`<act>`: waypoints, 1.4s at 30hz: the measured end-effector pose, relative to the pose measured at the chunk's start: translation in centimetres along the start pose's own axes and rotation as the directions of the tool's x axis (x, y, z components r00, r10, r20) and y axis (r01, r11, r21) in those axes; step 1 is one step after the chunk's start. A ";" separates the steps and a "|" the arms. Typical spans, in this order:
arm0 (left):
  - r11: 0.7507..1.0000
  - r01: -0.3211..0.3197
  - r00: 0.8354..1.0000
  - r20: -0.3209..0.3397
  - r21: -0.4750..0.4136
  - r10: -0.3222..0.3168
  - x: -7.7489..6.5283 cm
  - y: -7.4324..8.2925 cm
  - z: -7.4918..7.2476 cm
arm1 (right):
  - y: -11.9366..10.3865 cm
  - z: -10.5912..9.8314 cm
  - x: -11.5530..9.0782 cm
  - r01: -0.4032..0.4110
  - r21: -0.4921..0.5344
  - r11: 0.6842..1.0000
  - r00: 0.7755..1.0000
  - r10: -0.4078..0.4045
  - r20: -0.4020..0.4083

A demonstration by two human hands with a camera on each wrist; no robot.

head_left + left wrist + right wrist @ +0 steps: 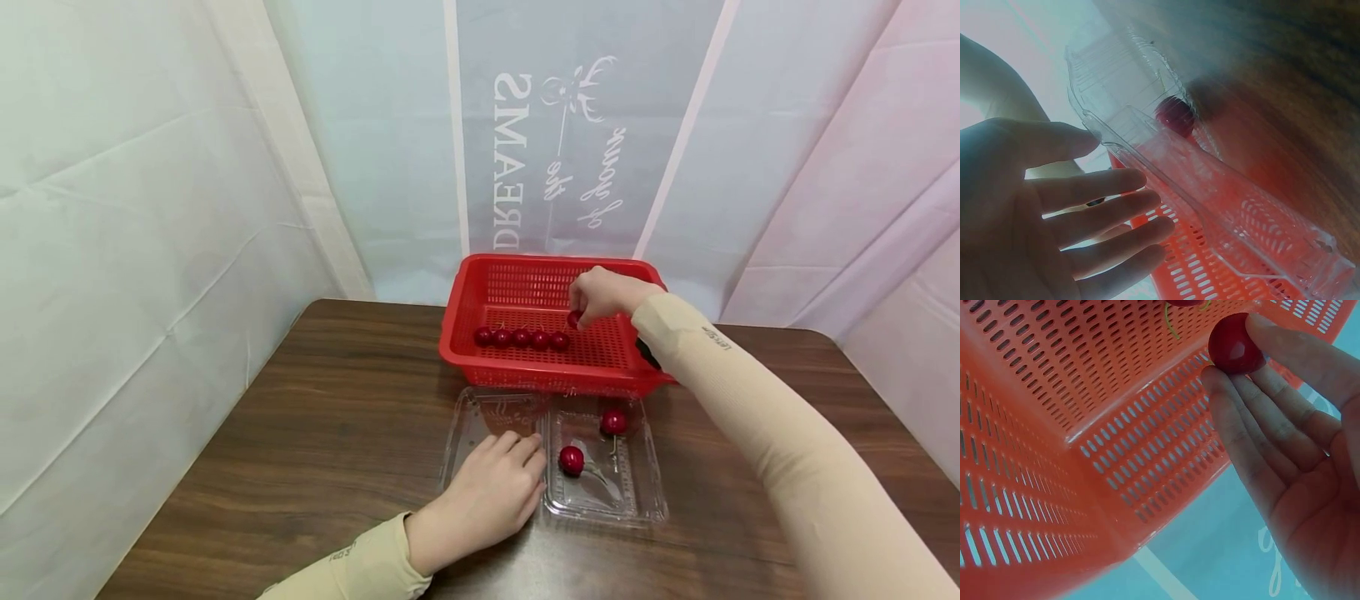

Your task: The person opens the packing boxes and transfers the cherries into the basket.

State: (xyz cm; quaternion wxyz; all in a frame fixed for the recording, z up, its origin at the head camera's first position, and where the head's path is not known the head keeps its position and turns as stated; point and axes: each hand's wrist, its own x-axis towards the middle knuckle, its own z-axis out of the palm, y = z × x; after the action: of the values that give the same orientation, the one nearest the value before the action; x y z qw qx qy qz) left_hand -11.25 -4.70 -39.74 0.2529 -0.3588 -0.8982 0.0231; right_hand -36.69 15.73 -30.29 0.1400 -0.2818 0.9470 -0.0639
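Inside the red basket [555, 377], my right hand [606, 293] pinches a cherry [1235, 344] between thumb and fingertips, above the basket floor. A row of several cherries [521, 337] lies on that floor to the left of the hand. My left hand [487, 492] rests at the hinge side of a clear plastic clamshell box [606, 515], its fingers loosely extended in the left wrist view. Two cherries with stems sit in the right half of this box, one near the middle [572, 460] and one toward the back [613, 422].
A dark wooden table [300, 442] carries the box, with the basket right behind it. Pale curtain cloth [405, 150] with mirrored lettering hangs behind the table, and more cloth [112, 250] closes off the left side.
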 end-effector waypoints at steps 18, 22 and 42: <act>1.000 -0.004 1.000 0.015 0.013 0.004 0.1 -0.1 0.0 | 0.5 1.0 1.4 -0.005 -0.019 1.000 0.999 0.006 0.033; 1.000 -0.005 1.000 0.023 0.011 0.005 0.1 -0.1 -0.1 | 0.7 1.3 1.8 -0.004 -0.021 1.000 0.999 0.005 0.046; 1.000 -0.006 1.000 0.009 0.005 0.006 0.1 -0.2 0.0 | 1.9 2.5 2.6 -0.087 0.003 0.996 0.994 0.087 0.066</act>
State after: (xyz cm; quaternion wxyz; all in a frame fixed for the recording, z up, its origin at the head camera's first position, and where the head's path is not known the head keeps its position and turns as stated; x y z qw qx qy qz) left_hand -11.44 -4.83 -39.63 0.2499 -0.3608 -0.8981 0.0277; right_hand -39.00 15.77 -33.64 0.1748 -0.2418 0.9531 -0.0510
